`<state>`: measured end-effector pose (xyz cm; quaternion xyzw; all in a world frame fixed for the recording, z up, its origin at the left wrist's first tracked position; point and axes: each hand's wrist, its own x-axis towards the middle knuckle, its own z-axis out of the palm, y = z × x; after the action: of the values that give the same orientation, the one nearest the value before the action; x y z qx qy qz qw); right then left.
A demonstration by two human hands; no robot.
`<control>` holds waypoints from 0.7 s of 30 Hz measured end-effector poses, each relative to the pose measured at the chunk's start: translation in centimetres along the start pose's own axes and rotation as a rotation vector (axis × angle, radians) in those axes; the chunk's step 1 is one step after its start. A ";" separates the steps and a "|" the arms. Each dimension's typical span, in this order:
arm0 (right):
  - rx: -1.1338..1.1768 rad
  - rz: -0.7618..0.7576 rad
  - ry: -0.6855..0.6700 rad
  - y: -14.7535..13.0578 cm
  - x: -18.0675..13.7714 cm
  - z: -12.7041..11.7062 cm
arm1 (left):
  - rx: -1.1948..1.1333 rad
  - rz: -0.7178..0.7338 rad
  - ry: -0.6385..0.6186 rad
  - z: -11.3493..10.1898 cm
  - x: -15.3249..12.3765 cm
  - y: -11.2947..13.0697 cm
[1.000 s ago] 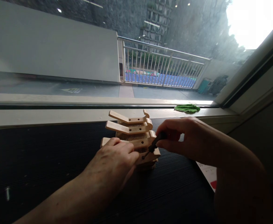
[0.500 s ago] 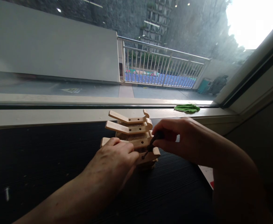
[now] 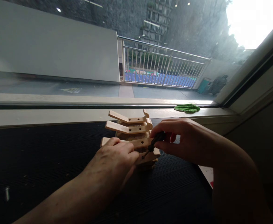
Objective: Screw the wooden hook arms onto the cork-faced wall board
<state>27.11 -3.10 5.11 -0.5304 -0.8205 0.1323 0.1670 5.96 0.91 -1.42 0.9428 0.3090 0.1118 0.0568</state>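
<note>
A small wooden model [image 3: 129,127] of stacked curved slats with drilled holes stands on a dark ribbed mat [image 3: 45,161] in front of a window. My left hand [image 3: 114,157] is closed over the model's lower left slat and holds it steady. My right hand [image 3: 184,138] pinches the black handle of a small screwdriver [image 3: 153,144]. The screwdriver's tip rests on the lowest front slat. The model's base is hidden behind my left hand.
A green cloth [image 3: 187,108] lies on the pale window sill [image 3: 57,115] at the right. A white and red sheet of paper [image 3: 208,174] peeks out under my right forearm. Beyond the glass are a balcony and a metal railing [image 3: 162,68].
My right fingers have shifted slightly on the screwdriver handle, as if it turned. My left hand and the wooden model have stayed in place.
</note>
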 end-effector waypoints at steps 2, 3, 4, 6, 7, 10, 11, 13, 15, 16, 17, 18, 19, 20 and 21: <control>-0.014 0.010 -0.001 -0.2 0.3 0.2 | 0.006 0.009 -0.004 0.1 0.0 0.0; -0.028 0.021 0.010 -0.2 0.5 0.4 | 0.014 0.012 -0.010 0.1 0.0 -0.1; -0.041 0.031 0.025 -0.3 0.5 0.4 | 0.023 0.012 -0.020 0.2 0.0 -0.1; -0.046 0.035 0.042 -0.5 0.5 0.5 | 0.042 -0.002 -0.046 0.3 0.0 -0.1; -0.034 0.029 0.042 -0.5 0.4 0.4 | 0.048 -0.016 -0.063 0.4 0.0 -0.2; -0.003 -0.008 0.010 -0.7 0.1 0.2 | 0.038 -0.051 -0.131 0.4 0.1 -0.3; -0.009 -0.015 -0.004 -0.8 0.0 0.0 | 0.025 -0.056 -0.148 0.4 0.1 -0.3; -0.051 -0.015 -0.030 -0.9 -0.1 -0.2 | 0.004 -0.063 -0.174 0.3 0.3 -0.2; -0.121 0.000 -0.051 -1.0 0.2 -0.5 | -0.002 -0.064 -0.183 0.4 0.4 0.1; -0.167 0.009 -0.055 -1.0 0.3 -0.6 | 0.002 -0.064 -0.181 0.4 0.3 0.3; -0.218 0.017 -0.058 -1.1 0.5 -0.7 | 0.007 -0.061 -0.173 0.4 0.3 0.4; -0.267 0.026 -0.059 -1.1 0.8 -0.8 | 0.010 -0.053 -0.161 0.3 0.1 0.4; -0.312 0.038 -0.061 -1.2 0.9 -0.9 | 0.007 -0.042 -0.147 0.1 0.0 0.3; -0.343 0.049 -0.062 -1.3 1.1 -1.0 | -0.003 -0.026 -0.130 -0.2 -0.1 0.1; -0.358 0.059 -0.066 -1.4 1.1 -1.0 | -0.025 -0.006 -0.102 -0.7 -0.1 -0.4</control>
<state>25.97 -2.59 6.76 -0.5710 -0.8200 0.0064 0.0389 5.46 1.17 -0.85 0.9456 0.3070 0.0674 0.0845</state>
